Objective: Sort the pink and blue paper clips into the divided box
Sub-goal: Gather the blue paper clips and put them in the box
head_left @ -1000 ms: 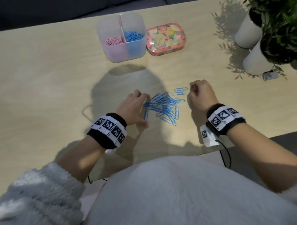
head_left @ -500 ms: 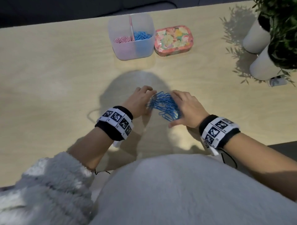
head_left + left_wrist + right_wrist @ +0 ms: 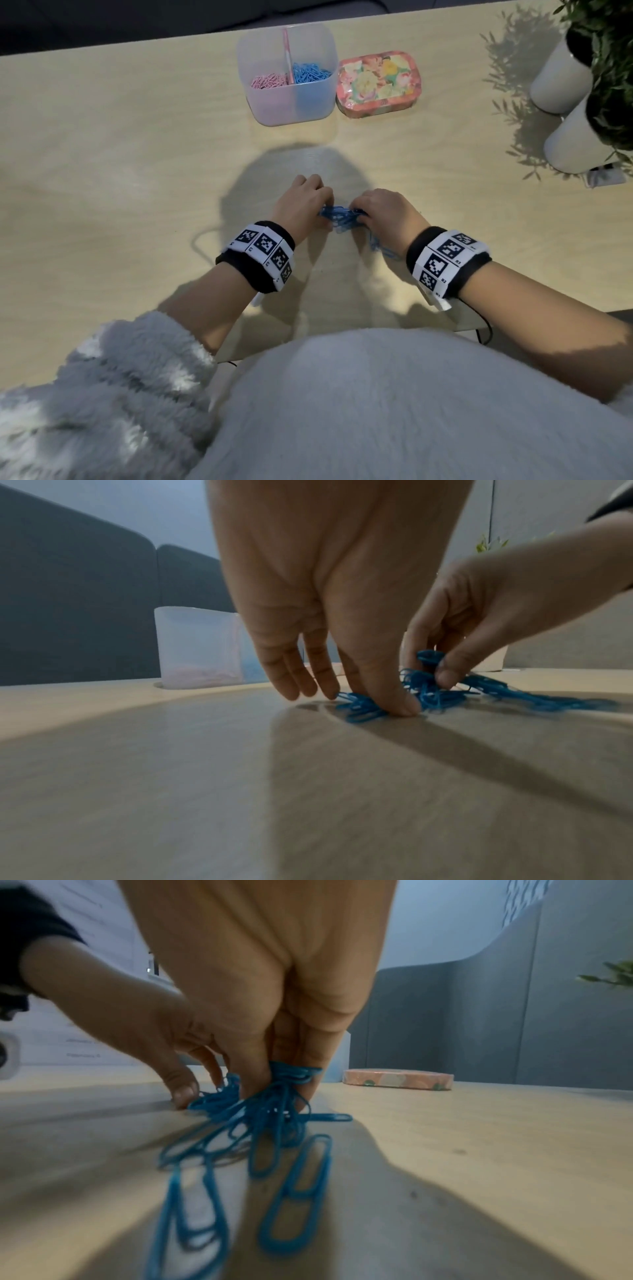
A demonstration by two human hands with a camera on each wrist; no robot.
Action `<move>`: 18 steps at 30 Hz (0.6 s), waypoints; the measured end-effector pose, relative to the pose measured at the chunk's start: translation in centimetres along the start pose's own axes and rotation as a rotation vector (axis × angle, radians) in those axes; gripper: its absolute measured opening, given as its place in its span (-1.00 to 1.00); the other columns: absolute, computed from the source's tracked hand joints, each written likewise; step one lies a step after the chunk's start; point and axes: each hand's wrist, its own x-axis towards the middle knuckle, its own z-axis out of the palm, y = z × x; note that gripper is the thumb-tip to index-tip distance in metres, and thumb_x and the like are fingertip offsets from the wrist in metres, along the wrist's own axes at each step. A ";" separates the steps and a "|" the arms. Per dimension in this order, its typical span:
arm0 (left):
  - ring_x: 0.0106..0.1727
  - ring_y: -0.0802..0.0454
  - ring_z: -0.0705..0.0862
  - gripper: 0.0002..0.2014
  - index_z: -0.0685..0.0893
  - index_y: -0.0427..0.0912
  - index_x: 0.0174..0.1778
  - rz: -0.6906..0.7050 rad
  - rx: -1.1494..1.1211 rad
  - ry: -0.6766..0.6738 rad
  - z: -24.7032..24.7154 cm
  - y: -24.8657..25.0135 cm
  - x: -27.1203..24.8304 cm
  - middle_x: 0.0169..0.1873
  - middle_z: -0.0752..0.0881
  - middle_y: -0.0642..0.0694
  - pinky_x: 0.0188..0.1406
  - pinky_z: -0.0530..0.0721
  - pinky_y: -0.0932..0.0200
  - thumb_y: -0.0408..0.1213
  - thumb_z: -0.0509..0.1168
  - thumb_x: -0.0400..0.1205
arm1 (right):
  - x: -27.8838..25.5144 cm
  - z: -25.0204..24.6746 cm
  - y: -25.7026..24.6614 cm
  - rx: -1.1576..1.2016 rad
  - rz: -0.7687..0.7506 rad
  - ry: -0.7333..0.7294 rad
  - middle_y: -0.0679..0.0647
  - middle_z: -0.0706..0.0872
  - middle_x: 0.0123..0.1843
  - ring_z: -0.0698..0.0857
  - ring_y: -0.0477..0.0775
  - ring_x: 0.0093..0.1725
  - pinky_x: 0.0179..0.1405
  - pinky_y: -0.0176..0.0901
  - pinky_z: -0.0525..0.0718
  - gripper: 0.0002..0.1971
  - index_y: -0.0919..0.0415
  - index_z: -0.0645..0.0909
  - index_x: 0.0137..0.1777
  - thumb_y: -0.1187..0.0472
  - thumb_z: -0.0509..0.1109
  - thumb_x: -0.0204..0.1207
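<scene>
A heap of blue paper clips [image 3: 339, 217] lies on the wooden table between both hands. My left hand [image 3: 306, 202] closes thumb and fingertips on the heap's left side [image 3: 361, 708]. My right hand [image 3: 382, 210] pinches a bunch of the clips [image 3: 291, 1076] between thumb and fingers, slightly off the table. A few loose blue clips [image 3: 294, 1177] trail toward my right wrist. The translucent divided box [image 3: 260, 102] stands at the far side, with pink clips [image 3: 269, 81] in its left compartment and blue clips [image 3: 310, 74] in its right.
A floral tin [image 3: 378, 84] sits just right of the box. Two white plant pots [image 3: 579, 137] stand at the table's right edge. The table's near edge runs close under my wrists.
Both hands have swept inward and closed on the spread blue clips, bunching them into a tight heap. The right hand, a fist apart one second ago, now pinches clips.
</scene>
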 end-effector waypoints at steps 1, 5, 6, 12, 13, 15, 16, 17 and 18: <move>0.22 -0.24 0.47 -0.59 0.62 -0.23 0.19 0.003 0.040 -0.002 0.0 -0.2 0.0 0.18 0.56 -0.23 0.19 0.52 -0.02 -0.11 0.43 0.49 | 0.0 -0.3 0.1 0.030 0.009 0.005 0.23 0.70 0.12 0.62 0.27 0.12 0.03 0.03 0.49 -0.77 0.26 0.61 0.18 0.32 0.25 0.57; 0.29 -0.25 0.43 -0.56 0.61 -0.25 0.19 0.032 0.148 -0.013 -0.2 -0.7 -0.1 0.20 0.54 -0.22 0.19 0.51 -0.08 -0.01 0.35 0.51 | 0.1 -2.1 1.0 0.314 0.074 0.103 0.25 0.76 -0.02 0.65 0.25 -0.03 -0.09 -0.11 0.43 -0.81 0.29 0.69 0.03 0.32 0.41 0.43; 0.29 -0.25 0.42 -0.56 0.61 -0.26 0.18 0.039 0.167 -0.018 -0.1 -0.8 -0.1 0.21 0.54 -0.22 0.18 0.49 -0.07 0.00 0.33 0.53 | 0.3 -2.8 1.3 0.363 0.063 0.117 0.25 0.76 -0.08 0.65 0.21 -0.11 -0.16 -0.15 0.41 -0.84 0.30 0.71 -0.03 0.33 0.45 0.39; 0.20 -0.18 0.49 -0.57 0.58 -0.26 0.19 0.042 0.051 -0.027 0.2 -1.2 -0.6 0.18 0.55 -0.21 0.11 0.51 0.01 0.00 0.31 0.56 | 4.9 -9.5 3.3 0.684 0.166 0.177 -0.01 0.55 -0.48 0.50 -0.35 -0.64 -0.51 -0.49 0.49 -0.85 0.26 0.62 -0.33 0.39 0.54 0.36; 0.21 -0.17 0.49 -0.58 0.57 -0.24 0.21 0.056 0.041 -0.036 0.2 -1.2 -0.7 0.19 0.54 -0.20 0.11 0.51 0.03 -0.01 0.31 0.56 | 6.0 -10.8 3.3 0.675 0.199 0.204 -0.05 0.55 -0.53 0.49 -0.35 -0.67 -0.54 -0.51 0.47 -0.89 0.34 0.66 -0.25 0.36 0.56 0.35; 0.20 -0.17 0.51 -0.67 0.58 -0.23 0.23 0.084 0.047 -0.043 0.1 -1.4 -0.8 0.20 0.55 -0.20 0.11 0.50 0.03 -0.13 0.28 0.62 | 8.2 -13.3 3.1 0.683 0.246 0.247 -0.15 0.57 -0.70 0.49 -0.35 -0.71 -0.62 -0.56 0.45 -0.89 0.27 0.66 -0.26 0.34 0.56 0.35; 0.20 -0.19 0.53 -0.73 0.59 -0.24 0.22 0.085 0.050 -0.041 0.0 -1.4 -0.9 0.19 0.55 -0.21 0.09 0.50 0.02 -0.20 0.23 0.66 | 9.2 -14.4 2.9 0.700 0.253 0.264 -0.21 0.57 -0.74 0.52 -0.35 -0.71 -0.64 -0.57 0.46 -0.86 0.23 0.63 -0.30 0.36 0.55 0.36; 0.19 -0.21 0.54 -0.76 0.59 -0.25 0.21 0.080 0.055 -0.043 -0.2 -1.5 -0.9 0.18 0.57 -0.23 0.05 0.51 -0.01 -0.25 0.19 0.68 | 10.1 -15.4 2.5 0.717 0.261 0.271 -0.23 0.57 -0.75 0.56 -0.33 -0.71 -0.65 -0.55 0.49 -0.81 0.21 0.59 -0.36 0.38 0.54 0.37; 0.19 -0.22 0.55 -0.76 0.59 -0.26 0.20 0.075 0.067 -0.053 -0.3 -1.5 -0.9 0.17 0.57 -0.24 0.03 0.52 -0.03 -0.27 0.15 0.69 | 11.2 -16.2 2.3 0.734 0.262 0.294 -0.18 0.60 -0.73 0.59 -0.30 -0.69 -0.64 -0.51 0.54 -0.76 0.18 0.55 -0.41 0.38 0.54 0.37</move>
